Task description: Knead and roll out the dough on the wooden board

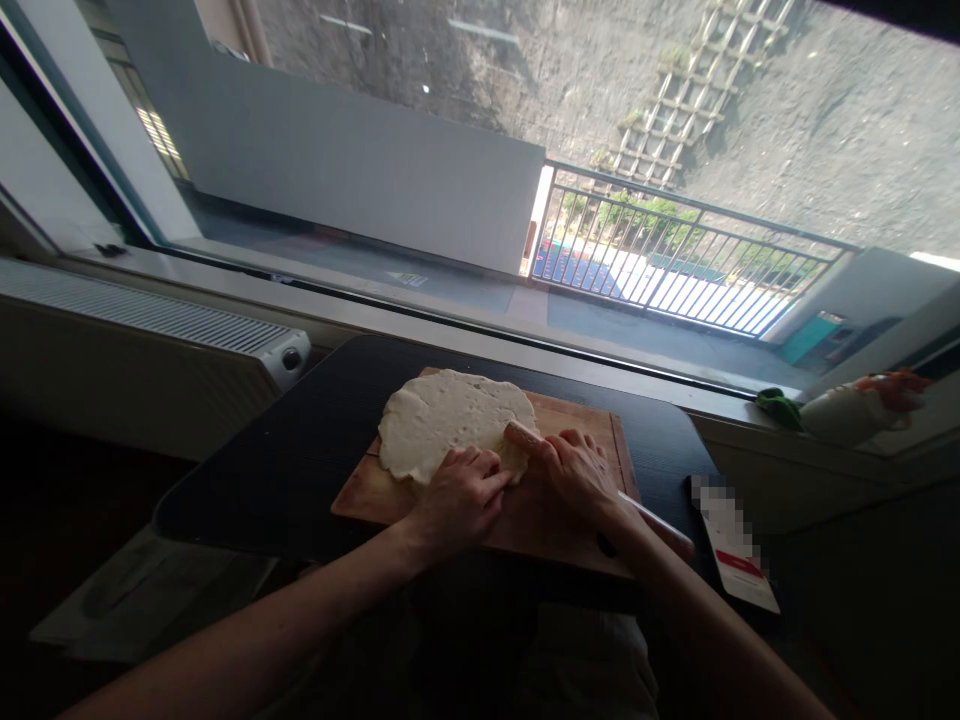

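Note:
A large, flat, uneven sheet of pale dough lies on a wooden cutting board, spreading past its far left edge. My left hand is at the dough's near edge, its fingers curled and closed on the edge; the fingertips are partly hidden. On the right, my right hand wraps round a thin wooden rolling pin. One end of the pin rests on the right part of the dough, and the other reaches under my right forearm past the board's right side.
The board sits on a dark table with rounded corners. A phone with a lit screen lies to the right. Beyond are a window sill, a radiator at left and a white pot at right.

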A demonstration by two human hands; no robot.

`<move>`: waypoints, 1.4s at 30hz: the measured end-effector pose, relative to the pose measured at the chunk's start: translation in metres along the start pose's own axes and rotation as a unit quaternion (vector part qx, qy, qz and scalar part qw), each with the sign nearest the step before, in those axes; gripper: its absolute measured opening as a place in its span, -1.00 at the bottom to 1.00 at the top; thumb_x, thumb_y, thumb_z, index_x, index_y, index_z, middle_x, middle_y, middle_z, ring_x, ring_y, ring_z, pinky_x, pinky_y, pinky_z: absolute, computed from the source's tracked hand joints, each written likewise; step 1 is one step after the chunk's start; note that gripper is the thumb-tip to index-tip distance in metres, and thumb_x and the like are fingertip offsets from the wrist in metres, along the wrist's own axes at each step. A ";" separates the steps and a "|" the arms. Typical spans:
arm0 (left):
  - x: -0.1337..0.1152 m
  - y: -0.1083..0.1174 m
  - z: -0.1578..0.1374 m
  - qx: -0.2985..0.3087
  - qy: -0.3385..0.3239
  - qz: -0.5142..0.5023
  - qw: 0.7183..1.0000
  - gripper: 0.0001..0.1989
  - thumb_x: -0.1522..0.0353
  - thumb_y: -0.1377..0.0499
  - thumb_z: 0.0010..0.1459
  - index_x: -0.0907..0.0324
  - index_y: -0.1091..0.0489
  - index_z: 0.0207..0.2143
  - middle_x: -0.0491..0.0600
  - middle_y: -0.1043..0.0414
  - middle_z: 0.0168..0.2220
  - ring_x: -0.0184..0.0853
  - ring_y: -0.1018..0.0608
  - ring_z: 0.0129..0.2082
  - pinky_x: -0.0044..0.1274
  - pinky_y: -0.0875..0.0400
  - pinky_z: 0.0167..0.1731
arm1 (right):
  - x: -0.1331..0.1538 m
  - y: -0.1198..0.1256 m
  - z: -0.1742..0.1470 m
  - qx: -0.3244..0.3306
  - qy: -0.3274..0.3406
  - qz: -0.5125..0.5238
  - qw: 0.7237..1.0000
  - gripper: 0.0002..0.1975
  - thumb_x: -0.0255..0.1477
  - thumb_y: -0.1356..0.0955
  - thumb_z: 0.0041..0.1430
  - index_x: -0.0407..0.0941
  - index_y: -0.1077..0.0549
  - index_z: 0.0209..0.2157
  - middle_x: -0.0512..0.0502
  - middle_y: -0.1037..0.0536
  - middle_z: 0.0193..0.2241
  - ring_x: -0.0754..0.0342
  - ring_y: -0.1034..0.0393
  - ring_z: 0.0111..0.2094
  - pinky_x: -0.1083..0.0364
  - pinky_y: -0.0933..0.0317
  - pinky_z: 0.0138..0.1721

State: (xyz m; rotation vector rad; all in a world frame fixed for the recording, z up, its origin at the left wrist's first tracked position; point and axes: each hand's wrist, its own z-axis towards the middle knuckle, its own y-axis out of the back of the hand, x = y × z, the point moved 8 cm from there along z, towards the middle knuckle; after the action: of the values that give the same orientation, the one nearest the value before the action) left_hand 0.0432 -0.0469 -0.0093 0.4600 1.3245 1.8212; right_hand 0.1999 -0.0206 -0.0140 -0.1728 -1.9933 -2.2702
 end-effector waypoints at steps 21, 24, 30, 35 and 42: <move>0.001 0.005 -0.020 -0.029 0.022 -0.043 0.998 -0.71 0.38 -0.02 0.20 0.10 -0.42 -0.07 -0.01 -0.39 -0.18 -0.21 -0.35 -0.09 -0.18 0.06 0.17 | 0.018 -0.019 -0.020 0.000 0.082 -0.063 0.995 -0.36 -0.12 -0.05 0.29 -0.19 -0.04 0.27 -0.17 -0.04 0.29 -0.04 0.30 0.32 -0.09 0.29 0.26; 0.001 0.005 -0.020 -0.032 0.024 -0.042 0.998 -0.69 0.39 -0.04 0.18 0.06 -0.41 -0.04 -0.02 -0.39 -0.19 -0.21 -0.36 -0.10 -0.17 0.05 0.17 | -0.014 -0.009 0.017 -0.011 -0.029 -0.076 0.997 -0.38 -0.12 0.00 0.31 -0.20 -0.11 0.24 -0.21 -0.06 0.28 -0.10 0.28 0.32 -0.18 0.28 0.23; 0.001 0.004 -0.019 -0.028 0.025 -0.048 0.998 -0.70 0.39 -0.05 0.18 0.08 -0.41 -0.06 -0.01 -0.39 -0.19 -0.21 -0.35 -0.09 -0.17 0.07 0.18 | 0.006 -0.018 0.013 0.024 0.071 -0.051 0.996 -0.38 -0.11 -0.04 0.30 -0.18 -0.08 0.25 -0.18 -0.06 0.28 -0.06 0.28 0.31 -0.09 0.27 0.25; 0.000 0.005 -0.019 -0.028 0.022 -0.050 0.998 -0.69 0.37 -0.03 0.19 0.07 -0.40 -0.03 -0.01 -0.40 -0.19 -0.21 -0.36 -0.10 -0.17 0.06 0.17 | -0.009 -0.010 0.029 0.020 -0.008 -0.056 0.998 -0.48 -0.14 -0.03 0.31 -0.08 -0.24 0.15 -0.20 -0.21 0.20 -0.17 0.16 0.28 -0.24 0.19 0.18; 0.001 0.004 -0.018 -0.026 0.029 -0.042 0.998 -0.73 0.37 -0.04 0.19 0.08 -0.44 -0.09 -0.02 -0.40 -0.21 -0.23 -0.37 -0.10 -0.18 0.06 0.18 | 0.019 -0.014 0.009 0.029 0.069 -0.023 0.997 -0.42 -0.15 -0.07 0.30 -0.14 -0.08 0.25 -0.18 -0.10 0.26 -0.08 0.25 0.31 -0.12 0.23 0.24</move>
State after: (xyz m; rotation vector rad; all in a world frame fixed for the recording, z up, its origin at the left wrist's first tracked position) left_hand 0.0284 -0.0579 -0.0122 0.3207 1.3132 1.8059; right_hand 0.1791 -0.0104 -0.0239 0.0346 -2.0092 -2.1818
